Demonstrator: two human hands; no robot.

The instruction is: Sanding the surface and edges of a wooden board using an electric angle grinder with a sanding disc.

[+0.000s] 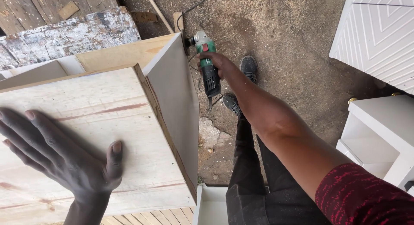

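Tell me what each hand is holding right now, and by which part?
The right hand grips the green angle grinder around its body, disc end against the board's far corner. The left hand holds nothing; it lies flat, fingers spread, on the plywood panel.

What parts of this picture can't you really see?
- Angle grinder disc: head view, hidden behind the corner of the grey panel.
- Right hand fingers: wrapped round the grinder's far side, out of sight.
- Left hand: motion-blurred, so whether it presses the plywood board or hovers is unclear.
- Power cord: cut off by the top edge.
- White cabinets: cut off by the right edge.
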